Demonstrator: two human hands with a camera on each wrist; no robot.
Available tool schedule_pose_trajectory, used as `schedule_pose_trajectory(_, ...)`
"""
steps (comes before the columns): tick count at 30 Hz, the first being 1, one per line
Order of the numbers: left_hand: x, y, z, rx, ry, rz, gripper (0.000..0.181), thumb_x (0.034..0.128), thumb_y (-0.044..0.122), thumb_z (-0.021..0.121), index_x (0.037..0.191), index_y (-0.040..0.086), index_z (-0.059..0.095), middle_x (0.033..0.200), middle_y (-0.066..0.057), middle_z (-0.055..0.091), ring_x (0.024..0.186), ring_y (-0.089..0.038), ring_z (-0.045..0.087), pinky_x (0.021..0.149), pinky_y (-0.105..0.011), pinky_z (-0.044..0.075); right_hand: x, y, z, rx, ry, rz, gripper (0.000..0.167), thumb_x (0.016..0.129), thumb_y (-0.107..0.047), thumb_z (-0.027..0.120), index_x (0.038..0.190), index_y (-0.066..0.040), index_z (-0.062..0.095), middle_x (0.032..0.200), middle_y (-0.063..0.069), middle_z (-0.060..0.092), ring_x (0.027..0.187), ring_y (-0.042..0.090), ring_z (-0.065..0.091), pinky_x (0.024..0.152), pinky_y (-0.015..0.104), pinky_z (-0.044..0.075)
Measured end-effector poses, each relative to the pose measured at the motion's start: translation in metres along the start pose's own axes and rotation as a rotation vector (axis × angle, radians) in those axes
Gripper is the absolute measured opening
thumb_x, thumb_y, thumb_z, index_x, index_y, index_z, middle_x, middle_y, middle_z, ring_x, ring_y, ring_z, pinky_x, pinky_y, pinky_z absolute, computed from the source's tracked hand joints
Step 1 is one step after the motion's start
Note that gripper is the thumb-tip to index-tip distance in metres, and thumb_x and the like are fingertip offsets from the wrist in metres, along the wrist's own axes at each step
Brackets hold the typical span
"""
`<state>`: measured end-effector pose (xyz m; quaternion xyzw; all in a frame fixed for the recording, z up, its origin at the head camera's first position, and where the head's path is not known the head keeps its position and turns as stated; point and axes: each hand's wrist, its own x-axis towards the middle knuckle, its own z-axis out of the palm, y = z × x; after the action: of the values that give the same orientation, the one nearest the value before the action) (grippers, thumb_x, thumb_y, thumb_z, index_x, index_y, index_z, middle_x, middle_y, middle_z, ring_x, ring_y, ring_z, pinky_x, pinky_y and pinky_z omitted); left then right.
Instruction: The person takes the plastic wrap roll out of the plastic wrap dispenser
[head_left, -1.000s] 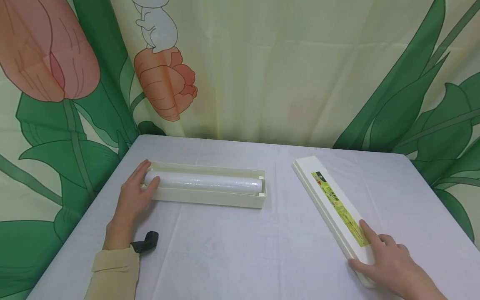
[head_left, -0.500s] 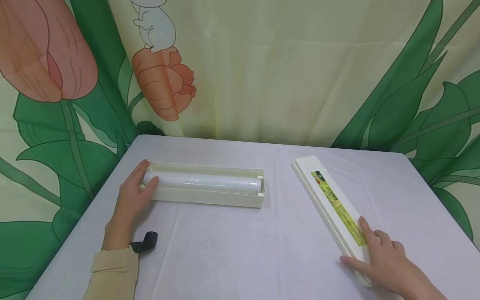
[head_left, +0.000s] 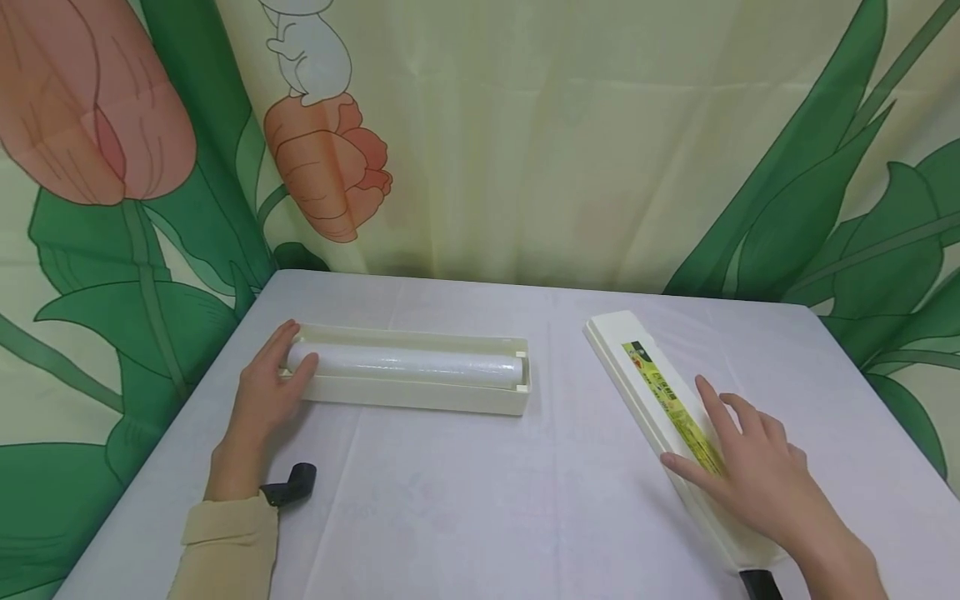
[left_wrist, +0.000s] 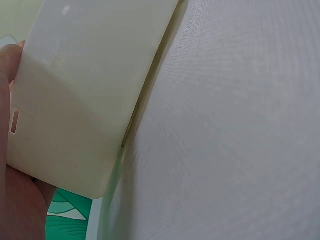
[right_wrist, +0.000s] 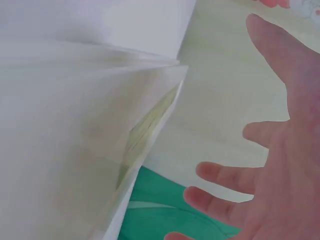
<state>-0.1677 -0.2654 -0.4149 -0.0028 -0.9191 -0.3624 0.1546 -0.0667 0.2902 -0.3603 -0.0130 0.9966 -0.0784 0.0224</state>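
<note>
gripping box [head_left: 412, 397], left hand [head_left: 264, 390], right hand [head_left: 759, 471] over lid [head_left: 670, 406]

Nothing I can actually read here tbh. The yellow-green label [head_left: 670, 400] stuck on the long white lid [head_left: 657, 417] is clearly printed along its length, but it's way too small and blurry to make out.

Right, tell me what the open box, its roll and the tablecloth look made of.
Open box: probably rigid plastic; smooth, faintly glossy walls. Roll: likely plastic film; shiny highlights streak it. Tablecloth: seemingly matte woven fabric; soft creases, fine texture.
</note>
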Motion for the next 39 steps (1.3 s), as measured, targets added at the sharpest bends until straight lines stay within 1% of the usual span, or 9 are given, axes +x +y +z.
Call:
schedule_pose_trajectory(6, 0.000, 0.001, 0.001, 0.005, 0.008, 0.009, 0.062, 0.1027, 0.031, 0.055, 0.153, -0.001, 0.039, 0.160, -0.019, 0.033, 0.146, -0.043, 0.029, 0.114, -0.065, 0.026, 0.011, -0.013, -0.006, 0.019, 0.059, -0.047, 0.114, 0.083, -0.071, 0.066, 0.164, -0.016, 0.007, 0.147, 0.036, 0.029, 0.122, 0.064, 0.031, 0.083, 0.081, 0.034)
schedule_pose_trajectory(9, 0.000, 0.001, 0.000, 0.006, 0.004, 0.003, 0.062, 0.1029, 0.032, 0.054, 0.153, 0.000, 0.038, 0.160, -0.019, 0.032, 0.146, -0.043, 0.029, 0.114, -0.065, 0.026, 0.016, -0.019, -0.010, 0.023, 0.069, -0.054, 0.115, 0.083, -0.071, 0.067, 0.164, -0.018, 0.006, 0.149, 0.036, 0.026, 0.123, 0.064, 0.029, 0.084, 0.082, 0.031)
schedule_pose_trajectory(14, 0.000, 0.000, 0.000, 0.001, -0.008, -0.003, 0.063, 0.1031, 0.033, 0.054, 0.154, 0.000, 0.037, 0.161, -0.018, 0.031, 0.147, -0.042, 0.027, 0.114, -0.065, 0.025, 0.021, -0.028, -0.012, 0.013, 0.096, -0.087, 0.115, 0.082, -0.068, 0.069, 0.164, -0.017, 0.007, 0.150, 0.036, 0.023, 0.126, 0.064, 0.027, 0.086, 0.082, 0.028)
schedule_pose_trajectory(24, 0.000, 0.000, -0.002, 0.001, -0.006, -0.005, 0.063, 0.1031, 0.032, 0.054, 0.155, 0.001, 0.036, 0.162, -0.017, 0.031, 0.147, -0.042, 0.028, 0.114, -0.065, 0.025, 0.032, -0.048, -0.014, -0.001, 0.170, -0.190, 0.108, 0.083, -0.065, 0.071, 0.162, -0.017, 0.017, 0.154, 0.031, 0.023, 0.132, 0.059, 0.024, 0.094, 0.079, 0.021)
schedule_pose_trajectory(29, -0.001, -0.001, -0.002, 0.003, -0.010, -0.012, 0.063, 0.1032, 0.032, 0.054, 0.155, 0.001, 0.036, 0.162, -0.017, 0.030, 0.147, -0.042, 0.027, 0.114, -0.065, 0.025, 0.039, -0.058, -0.014, -0.022, 0.233, -0.269, 0.103, 0.083, -0.059, 0.074, 0.161, -0.015, 0.022, 0.153, 0.028, 0.025, 0.134, 0.056, 0.025, 0.094, 0.077, 0.023)
schedule_pose_trajectory(33, 0.000, -0.002, -0.001, 0.002, -0.013, -0.014, 0.063, 0.1034, 0.033, 0.054, 0.155, 0.001, 0.035, 0.162, -0.017, 0.030, 0.147, -0.042, 0.026, 0.114, -0.065, 0.025, 0.046, -0.066, -0.014, -0.031, 0.253, -0.328, 0.100, 0.084, -0.056, 0.073, 0.160, -0.015, 0.023, 0.154, 0.023, 0.025, 0.137, 0.052, 0.024, 0.094, 0.075, 0.025)
schedule_pose_trajectory(39, 0.001, -0.002, 0.000, -0.005, -0.019, -0.010, 0.064, 0.1035, 0.033, 0.054, 0.155, 0.001, 0.035, 0.162, -0.017, 0.030, 0.147, -0.042, 0.026, 0.114, -0.064, 0.025, 0.054, -0.076, -0.013, -0.033, 0.296, -0.389, 0.098, 0.083, -0.054, 0.075, 0.159, -0.015, 0.027, 0.155, 0.019, 0.028, 0.139, 0.050, 0.023, 0.095, 0.074, 0.026)
